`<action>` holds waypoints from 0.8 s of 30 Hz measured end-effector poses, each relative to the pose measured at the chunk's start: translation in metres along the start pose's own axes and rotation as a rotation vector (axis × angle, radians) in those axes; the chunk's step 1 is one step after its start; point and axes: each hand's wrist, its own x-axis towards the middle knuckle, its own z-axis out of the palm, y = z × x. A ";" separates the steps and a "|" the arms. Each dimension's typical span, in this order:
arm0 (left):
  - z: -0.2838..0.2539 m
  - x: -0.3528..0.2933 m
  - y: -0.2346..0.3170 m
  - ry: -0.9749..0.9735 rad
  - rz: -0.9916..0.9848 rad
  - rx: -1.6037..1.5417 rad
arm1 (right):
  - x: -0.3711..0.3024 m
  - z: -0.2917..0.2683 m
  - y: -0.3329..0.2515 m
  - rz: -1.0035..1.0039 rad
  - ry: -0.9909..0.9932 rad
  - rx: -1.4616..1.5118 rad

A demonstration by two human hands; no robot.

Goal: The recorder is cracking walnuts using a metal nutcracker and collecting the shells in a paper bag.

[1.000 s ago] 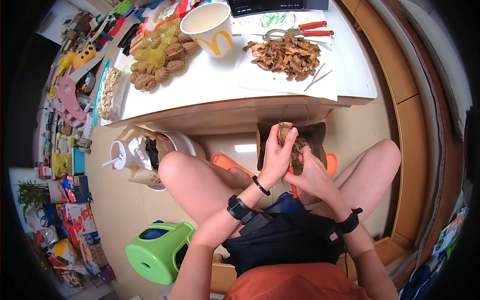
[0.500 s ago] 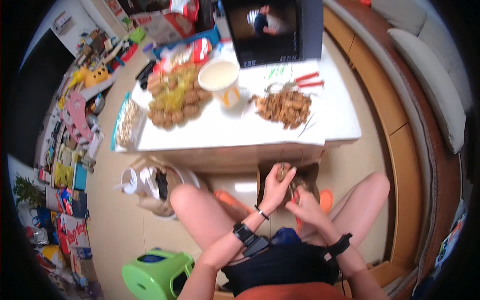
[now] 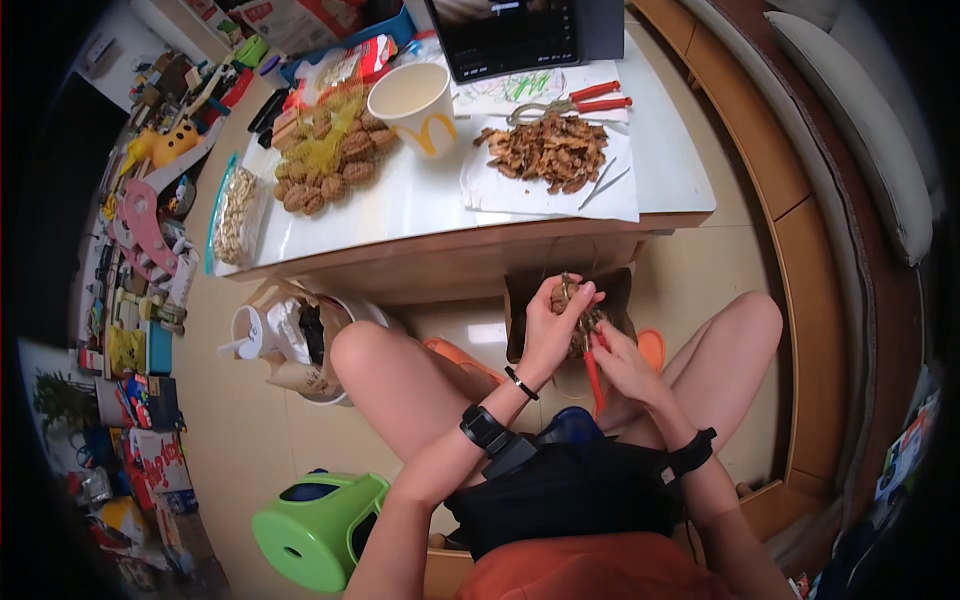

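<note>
Over an open brown bag [image 3: 517,330], my left hand [image 3: 545,330] holds a walnut [image 3: 559,299] between thumb and fingers. My right hand [image 3: 628,368] is closed round a red-handled nutcracker [image 3: 593,372], whose metal jaws reach up to the walnut. Fingers partly cover the jaws, so how tightly they grip the nut is hidden. The bag stands on the floor between my feet, and its contents are mostly hidden by my hands.
On the white table [image 3: 330,235] are walnuts [image 3: 325,185] in yellow netting, a paper cup [image 3: 412,105], shelled pieces [image 3: 550,150], tweezers [image 3: 606,184], another red-handled tool [image 3: 575,103] and a tablet [image 3: 505,40]. A bin [image 3: 345,320] and green stool [image 3: 315,540] stand left.
The table sits higher in the view as my head has shifted. Both hands stay together at the walnut, and more of the red handle shows below my right hand.
</note>
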 end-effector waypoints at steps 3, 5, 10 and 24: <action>0.002 -0.002 -0.003 -0.021 -0.014 -0.033 | -0.001 0.000 -0.002 -0.040 0.030 -0.168; 0.003 -0.001 -0.004 -0.009 -0.008 -0.049 | 0.001 0.003 -0.004 -0.081 0.111 -0.267; 0.007 0.002 -0.005 0.059 0.055 -0.029 | 0.005 0.003 0.001 0.052 0.072 -0.058; 0.002 0.011 -0.006 0.209 0.103 0.199 | 0.004 0.006 -0.013 0.162 -0.075 -0.303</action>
